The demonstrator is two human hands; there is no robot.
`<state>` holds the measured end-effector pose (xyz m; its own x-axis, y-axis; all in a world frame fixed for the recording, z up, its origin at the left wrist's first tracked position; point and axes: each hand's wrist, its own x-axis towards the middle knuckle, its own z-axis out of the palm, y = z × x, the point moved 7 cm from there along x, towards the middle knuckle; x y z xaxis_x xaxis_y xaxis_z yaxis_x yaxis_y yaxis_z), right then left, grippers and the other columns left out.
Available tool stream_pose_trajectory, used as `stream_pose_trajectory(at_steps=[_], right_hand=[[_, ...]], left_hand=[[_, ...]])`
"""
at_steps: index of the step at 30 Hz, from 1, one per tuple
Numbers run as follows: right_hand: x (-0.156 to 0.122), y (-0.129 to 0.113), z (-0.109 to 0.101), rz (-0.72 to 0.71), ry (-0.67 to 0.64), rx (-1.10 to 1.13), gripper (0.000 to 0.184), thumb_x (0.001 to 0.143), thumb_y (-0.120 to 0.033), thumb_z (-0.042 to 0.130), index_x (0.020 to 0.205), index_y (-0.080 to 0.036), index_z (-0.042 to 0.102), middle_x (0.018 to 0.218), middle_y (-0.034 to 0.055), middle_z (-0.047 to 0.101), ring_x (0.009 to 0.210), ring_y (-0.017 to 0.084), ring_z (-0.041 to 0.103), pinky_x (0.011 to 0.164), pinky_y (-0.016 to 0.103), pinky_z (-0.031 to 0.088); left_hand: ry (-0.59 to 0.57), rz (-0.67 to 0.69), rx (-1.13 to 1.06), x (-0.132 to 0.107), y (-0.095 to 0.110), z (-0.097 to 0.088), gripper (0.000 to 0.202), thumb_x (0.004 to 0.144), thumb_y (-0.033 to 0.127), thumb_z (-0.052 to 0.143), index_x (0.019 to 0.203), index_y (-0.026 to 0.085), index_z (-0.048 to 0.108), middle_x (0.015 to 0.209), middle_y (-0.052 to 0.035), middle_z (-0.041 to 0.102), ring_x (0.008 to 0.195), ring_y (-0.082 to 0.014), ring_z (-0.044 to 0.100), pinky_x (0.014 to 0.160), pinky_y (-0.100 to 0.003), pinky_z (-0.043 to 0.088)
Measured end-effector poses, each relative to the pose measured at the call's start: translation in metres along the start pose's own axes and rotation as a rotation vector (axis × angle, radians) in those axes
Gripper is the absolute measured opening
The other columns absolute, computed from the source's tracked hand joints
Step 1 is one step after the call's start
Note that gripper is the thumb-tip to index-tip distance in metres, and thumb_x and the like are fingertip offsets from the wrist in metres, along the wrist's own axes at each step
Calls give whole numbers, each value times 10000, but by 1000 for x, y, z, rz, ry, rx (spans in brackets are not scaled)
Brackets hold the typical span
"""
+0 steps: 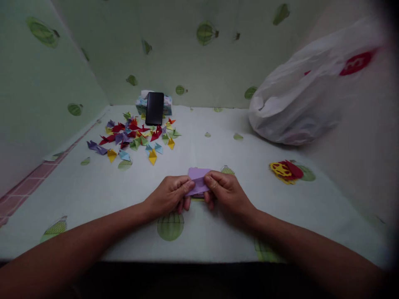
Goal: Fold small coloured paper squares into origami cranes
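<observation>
A light purple sheet of paper point(198, 176) lies partly folded on the table in front of me. My left hand point(170, 194) pinches its left side, fingers closed on the fold. My right hand point(225, 191) pinches its right side in the same way, thumb pressed on the paper. Both hands meet over the sheet near the table's middle. A thin yellowish edge shows under the purple paper; I cannot make out what it is.
A pile of several folded coloured paper pieces point(134, 137) lies at the back left. Behind it a black phone point(154, 108) leans on a tissue box point(142, 104). A white plastic bag point(307, 95) fills the right rear. Red and yellow cut paper point(286, 171) lies at right.
</observation>
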<state>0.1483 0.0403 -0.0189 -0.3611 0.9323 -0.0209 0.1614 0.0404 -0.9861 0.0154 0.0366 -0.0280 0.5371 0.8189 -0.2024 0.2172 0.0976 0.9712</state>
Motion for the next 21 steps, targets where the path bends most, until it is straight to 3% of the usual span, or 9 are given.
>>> stream_pose_trajectory(at_steps=[4, 9, 15, 21], right_hand=[[2, 2, -4, 27, 34, 75, 475, 945, -578, 497, 668, -193, 521, 505, -25, 572, 392, 94, 504, 424, 231, 390], [5, 4, -3, 56, -17, 167, 373, 898, -505, 613, 708, -198, 521, 545, -35, 597, 409, 85, 499, 441, 223, 380], [6, 2, -5, 48, -27, 60, 403, 898, -461, 617, 621, -202, 480, 468, -54, 520, 387, 79, 439, 429, 229, 332], [8, 7, -4, 72, -19, 207, 343, 906, -471, 605, 728, -183, 552, 547, -41, 573, 436, 79, 500, 457, 219, 361]], left_hand=[[25, -12, -43, 1, -3, -1, 434, 941, 540, 467, 721, 170, 529, 540, 20, 606, 376, -68, 484, 379, -171, 360], [68, -13, -53, 3, -4, -7, 456, 957, 525, 422, 699, 166, 534, 547, 8, 590, 416, -77, 469, 416, -195, 347], [264, 190, 171, -1, 17, -21, 258, 841, 374, 651, 713, 151, 640, 720, 5, 545, 644, -100, 494, 550, -209, 385], [284, 62, -93, -1, 4, -20, 250, 835, 380, 657, 727, 159, 612, 581, 47, 494, 504, -72, 380, 470, -202, 308]])
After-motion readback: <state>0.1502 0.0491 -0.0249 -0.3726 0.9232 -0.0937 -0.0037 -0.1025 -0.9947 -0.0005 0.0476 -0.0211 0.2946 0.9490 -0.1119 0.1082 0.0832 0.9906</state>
